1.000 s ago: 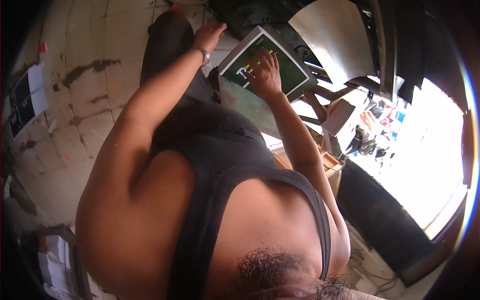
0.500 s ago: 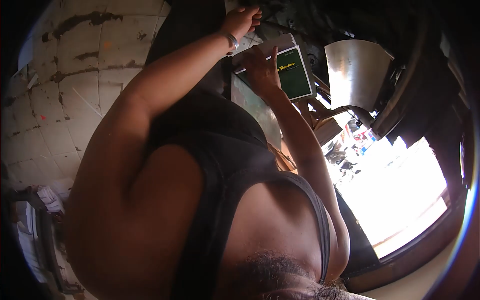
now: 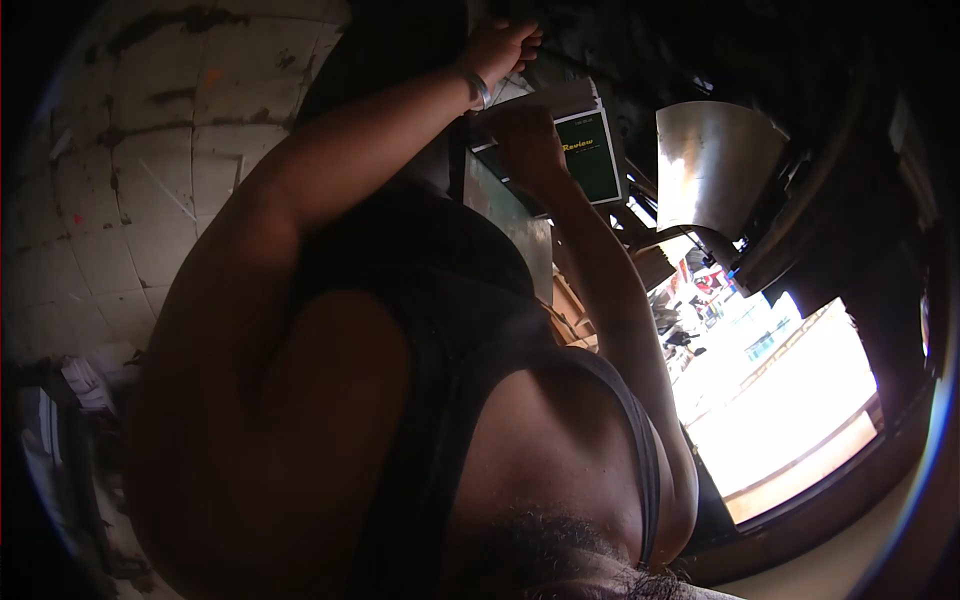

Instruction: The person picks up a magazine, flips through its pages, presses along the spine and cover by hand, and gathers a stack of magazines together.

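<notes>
Left hand point(image 3: 495, 50) forward; fingers point(image 3: 529, 45) curled

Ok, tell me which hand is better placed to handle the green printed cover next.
Right, most likely. The right hand is over the green printed cover, while the left hand is off to its upper left in the view. It's too dark to tell how firmly the right touches it.

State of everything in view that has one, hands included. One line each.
Left hand: raised, fingers partly curled, nothing visible in it.
Right hand: over the green cover, in shadow; grip unclear.
Green cover: printed side showing, "Review" legible, partly hidden by the hand.
Bracelet: worn on the left wrist.
Metal plate: shiny, curved edge, catching light.
Floor: tiled, stained dark in patches.
</notes>
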{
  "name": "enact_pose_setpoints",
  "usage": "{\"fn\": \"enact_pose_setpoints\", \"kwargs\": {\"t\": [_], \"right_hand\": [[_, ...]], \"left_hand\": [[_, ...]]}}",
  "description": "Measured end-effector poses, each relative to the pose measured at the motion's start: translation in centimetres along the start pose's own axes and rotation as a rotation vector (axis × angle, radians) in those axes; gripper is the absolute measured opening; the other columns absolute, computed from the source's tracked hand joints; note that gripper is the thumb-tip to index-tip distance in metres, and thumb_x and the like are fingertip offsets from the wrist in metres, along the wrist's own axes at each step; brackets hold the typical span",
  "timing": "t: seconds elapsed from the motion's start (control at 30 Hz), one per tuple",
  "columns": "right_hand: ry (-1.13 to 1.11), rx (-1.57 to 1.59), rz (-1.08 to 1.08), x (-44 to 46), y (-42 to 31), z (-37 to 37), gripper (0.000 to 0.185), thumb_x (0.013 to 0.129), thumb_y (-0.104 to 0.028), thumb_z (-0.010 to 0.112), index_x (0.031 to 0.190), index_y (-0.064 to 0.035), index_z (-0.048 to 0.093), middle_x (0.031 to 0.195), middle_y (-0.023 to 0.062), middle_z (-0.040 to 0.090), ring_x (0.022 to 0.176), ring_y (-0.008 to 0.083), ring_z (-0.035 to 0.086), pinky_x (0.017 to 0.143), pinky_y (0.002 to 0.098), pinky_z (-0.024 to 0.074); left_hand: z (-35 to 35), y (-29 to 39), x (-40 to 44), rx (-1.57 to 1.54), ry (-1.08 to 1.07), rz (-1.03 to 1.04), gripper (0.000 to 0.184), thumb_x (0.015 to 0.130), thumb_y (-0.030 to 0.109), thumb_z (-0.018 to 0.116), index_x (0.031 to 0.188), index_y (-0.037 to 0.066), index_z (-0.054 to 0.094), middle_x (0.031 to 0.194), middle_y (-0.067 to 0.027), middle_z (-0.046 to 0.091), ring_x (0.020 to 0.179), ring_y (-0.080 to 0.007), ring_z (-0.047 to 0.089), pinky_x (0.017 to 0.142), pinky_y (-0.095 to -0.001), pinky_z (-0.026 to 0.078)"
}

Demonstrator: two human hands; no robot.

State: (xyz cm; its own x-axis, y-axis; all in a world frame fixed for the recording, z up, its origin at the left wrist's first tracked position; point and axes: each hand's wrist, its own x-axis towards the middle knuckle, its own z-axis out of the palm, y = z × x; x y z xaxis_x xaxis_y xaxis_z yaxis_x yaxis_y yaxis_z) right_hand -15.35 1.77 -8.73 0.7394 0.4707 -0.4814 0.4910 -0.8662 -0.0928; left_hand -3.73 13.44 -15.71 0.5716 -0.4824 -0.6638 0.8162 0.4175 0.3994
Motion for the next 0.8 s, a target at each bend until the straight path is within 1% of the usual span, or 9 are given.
{"fn": "enact_pose_setpoints", "kwargs": {"t": [0.03, 0.13, 0.23, 0.33, 0.43, 0.53, 0.63, 0.8], "right_hand": [[0.016, -0.002, -0.012, 0.2, 0.0, -0.2, 0.016, 0.086, -0.017, 0.066, 0.100, -0.0123, 0.071, 0.089, 0.0066, 0.069, 0.089, 0.0251, 0.069, 0.082, 0.0431, 0.0476], [-0.103, -0.138, 0.009, 1.2, -0.3, -1.0, 0.013, 0.086, -0.019, 0.066, 0.096, -0.0122, 0.071, 0.084, 0.0070, 0.068, 0.084, 0.0250, 0.069, 0.080, 0.0415, 0.0487], [-0.327, -0.266, 0.030, 2.0, -0.3, -0.5, 0.014, 0.085, -0.020, 0.067, 0.096, -0.0125, 0.072, 0.086, 0.0066, 0.068, 0.086, 0.0246, 0.070, 0.080, 0.0405, 0.0487], [-0.319, -0.289, 0.008, 2.2, -0.3, -1.1, 0.014, 0.083, -0.020, 0.068, 0.095, -0.0127, 0.073, 0.086, 0.0063, 0.069, 0.088, 0.0245, 0.070, 0.080, 0.0401, 0.0488], [-0.252, -0.282, -0.013, 2.0, -0.1, -1.2, 0.015, 0.083, -0.020, 0.068, 0.095, -0.0125, 0.073, 0.089, 0.0063, 0.069, 0.091, 0.0249, 0.070, 0.083, 0.0404, 0.0486], [-0.356, -0.232, 0.021, 2.3, -0.1, -1.2, 0.015, 0.083, -0.020, 0.068, 0.096, -0.0129, 0.073, 0.094, 0.0062, 0.070, 0.094, 0.0245, 0.070, 0.086, 0.0420, 0.0482], [-0.259, -0.269, -0.008, 1.8, 0.2, -0.4, 0.015, 0.083, -0.020, 0.068, 0.096, -0.0133, 0.073, 0.095, 0.0061, 0.071, 0.095, 0.0234, 0.070, 0.088, 0.0435, 0.0477], [-0.303, -0.252, -0.008, 2.1, 0.3, -0.8, 0.016, 0.085, -0.023, 0.067, 0.097, -0.0137, 0.072, 0.093, 0.0060, 0.071, 0.094, 0.0231, 0.069, 0.087, 0.0446, 0.0476]], "left_hand": [[0.0, 0.0, -0.2, 0.007, -0.004, 0.001, 0.037, 0.101, 0.043, 0.064, 0.115, 0.010, 0.072, 0.113, -0.0029, 0.074, 0.096, -0.0123, 0.069, 0.081, -0.0312, 0.052], [0.2, 0.0, -0.2, 0.014, -0.003, -0.010, 0.037, 0.101, 0.044, 0.064, 0.115, 0.010, 0.072, 0.113, -0.0024, 0.074, 0.096, -0.0123, 0.069, 0.082, -0.0314, 0.051], [0.3, 0.0, -0.4, 0.018, 0.001, -0.016, 0.038, 0.101, 0.045, 0.063, 0.115, 0.010, 0.072, 0.112, -0.0016, 0.074, 0.098, -0.0124, 0.068, 0.084, -0.0323, 0.051], [0.4, 0.3, -0.6, 0.026, 0.013, -0.027, 0.039, 0.101, 0.046, 0.063, 0.115, 0.011, 0.072, 0.112, -0.0010, 0.074, 0.099, -0.0125, 0.068, 0.086, -0.0331, 0.050], [0.4, 0.3, -0.6, 0.045, 0.011, -0.024, 0.040, 0.101, 0.047, 0.062, 0.115, 0.011, 0.072, 0.112, -0.0008, 0.074, 0.100, -0.0125, 0.068, 0.086, -0.0332, 0.050], [0.4, 0.3, -0.5, 0.055, 0.000, -0.035, 0.039, 0.101, 0.046, 0.062, 0.115, 0.011, 0.072, 0.111, -0.0007, 0.074, 0.099, -0.0125, 0.068, 0.086, -0.0329, 0.050], [0.4, 0.0, -0.4, 0.050, 0.001, -0.032, 0.039, 0.101, 0.045, 0.062, 0.114, 0.010, 0.072, 0.111, -0.0008, 0.074, 0.098, -0.0125, 0.068, 0.084, -0.0326, 0.051], [0.3, -0.3, 0.0, 0.044, 0.009, -0.028, 0.038, 0.101, 0.044, 0.062, 0.113, 0.009, 0.072, 0.110, -0.0012, 0.074, 0.094, -0.0121, 0.068, 0.082, -0.0323, 0.051]]}}
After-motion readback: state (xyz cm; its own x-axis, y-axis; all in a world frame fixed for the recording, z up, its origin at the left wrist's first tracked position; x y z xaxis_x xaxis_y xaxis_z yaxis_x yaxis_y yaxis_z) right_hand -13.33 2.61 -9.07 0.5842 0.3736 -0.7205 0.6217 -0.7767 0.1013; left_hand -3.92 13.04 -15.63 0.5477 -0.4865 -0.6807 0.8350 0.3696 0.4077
